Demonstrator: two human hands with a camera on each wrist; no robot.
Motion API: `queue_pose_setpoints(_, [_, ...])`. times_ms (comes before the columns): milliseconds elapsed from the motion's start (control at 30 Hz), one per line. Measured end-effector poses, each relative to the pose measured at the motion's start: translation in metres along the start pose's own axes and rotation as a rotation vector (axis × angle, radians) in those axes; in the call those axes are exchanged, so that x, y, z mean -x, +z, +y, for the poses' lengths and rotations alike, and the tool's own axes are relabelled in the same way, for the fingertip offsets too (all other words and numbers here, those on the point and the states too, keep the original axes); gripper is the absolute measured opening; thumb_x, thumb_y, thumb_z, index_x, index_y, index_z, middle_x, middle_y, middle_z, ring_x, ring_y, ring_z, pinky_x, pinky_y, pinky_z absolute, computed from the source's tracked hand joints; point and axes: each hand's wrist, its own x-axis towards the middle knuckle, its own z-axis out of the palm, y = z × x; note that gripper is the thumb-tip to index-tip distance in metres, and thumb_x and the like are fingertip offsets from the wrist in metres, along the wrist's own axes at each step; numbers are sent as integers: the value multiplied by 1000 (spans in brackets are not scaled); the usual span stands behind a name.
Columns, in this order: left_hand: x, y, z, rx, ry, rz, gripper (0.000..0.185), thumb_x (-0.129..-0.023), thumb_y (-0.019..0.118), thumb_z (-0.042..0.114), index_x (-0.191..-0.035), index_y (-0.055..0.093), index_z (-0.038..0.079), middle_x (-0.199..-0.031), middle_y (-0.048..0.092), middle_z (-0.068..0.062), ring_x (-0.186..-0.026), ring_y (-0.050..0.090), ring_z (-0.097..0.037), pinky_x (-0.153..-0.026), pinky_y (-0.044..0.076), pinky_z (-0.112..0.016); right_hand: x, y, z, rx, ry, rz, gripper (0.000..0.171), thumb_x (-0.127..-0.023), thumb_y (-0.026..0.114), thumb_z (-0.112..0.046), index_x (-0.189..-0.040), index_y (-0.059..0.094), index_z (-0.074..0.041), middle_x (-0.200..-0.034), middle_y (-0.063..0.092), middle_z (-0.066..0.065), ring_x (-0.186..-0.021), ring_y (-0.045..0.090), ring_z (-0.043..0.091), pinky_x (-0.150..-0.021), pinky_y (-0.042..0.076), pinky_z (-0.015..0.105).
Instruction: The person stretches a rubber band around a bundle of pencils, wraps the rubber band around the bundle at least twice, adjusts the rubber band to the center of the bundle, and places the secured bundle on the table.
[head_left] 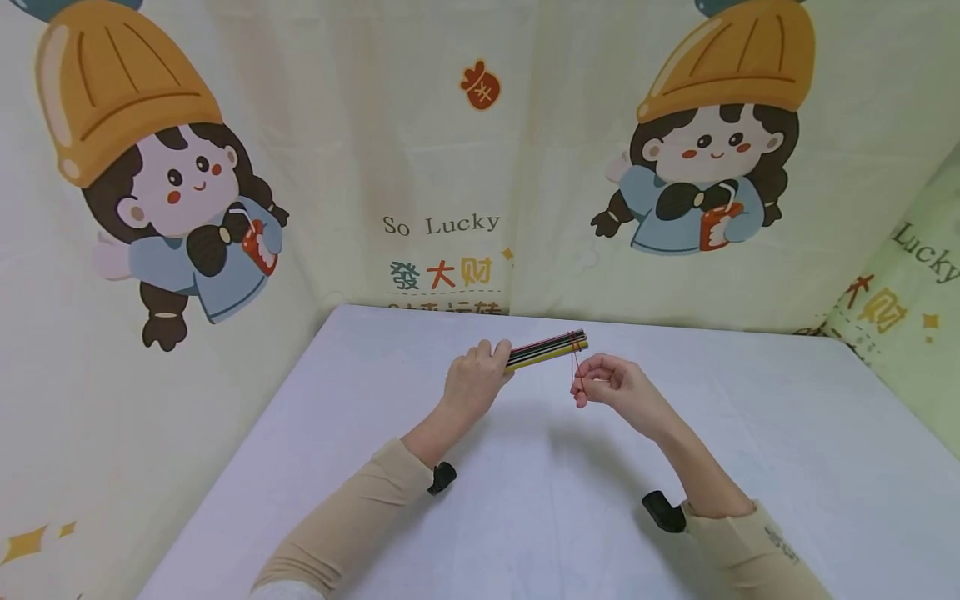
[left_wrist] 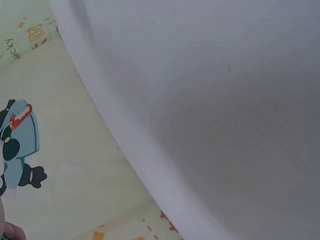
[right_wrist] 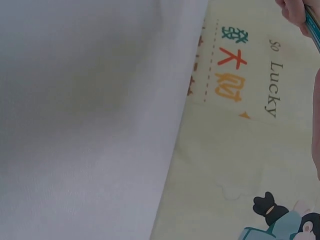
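Observation:
In the head view my left hand point(head_left: 480, 375) grips one end of a bundle of thin coloured sticks point(head_left: 546, 349), held level above the white table point(head_left: 525, 517). A red rubber band point(head_left: 575, 358) is looped round the bundle's right end and stretches down to my right hand point(head_left: 600, 385), which pinches it just below the sticks. The left wrist view shows only a sliver of a finger at its bottom left corner. At the top right of the right wrist view a fingertip point(right_wrist: 295, 11) and a stick edge point(right_wrist: 313, 25) show.
Cream cloth walls point(head_left: 450, 167) printed with cartoon girls and "So Lucky" close in the table at the back and both sides. The white tabletop stretches bare around both forearms. Dark wrist-camera mounts point(head_left: 441, 477) sit on both sleeves.

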Motion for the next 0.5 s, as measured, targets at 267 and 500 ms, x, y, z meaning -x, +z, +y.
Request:
queue_pose_setpoints(267, [1,1,9,34,-43,-55,38,-74,75,32,-90,50,9,-65,52,-4,-48,52,-14,-39,40,-23,1,14,9,-132,-90,39,11,-88,56,1,-82,63,-7,-81,65,-1,-72,63,10,-76,50,24])
queue_pose_setpoints(500, [-1,-1,19,110,-113,-32,38,-72,77,28,-85,48,8,-63,48,-3,-49,51,-14,-39,40,-24,0,32,12,-849,-213,-61,29,-91,42,10,-80,65,-4,-82,61,2,-75,58,7,-71,46,13])
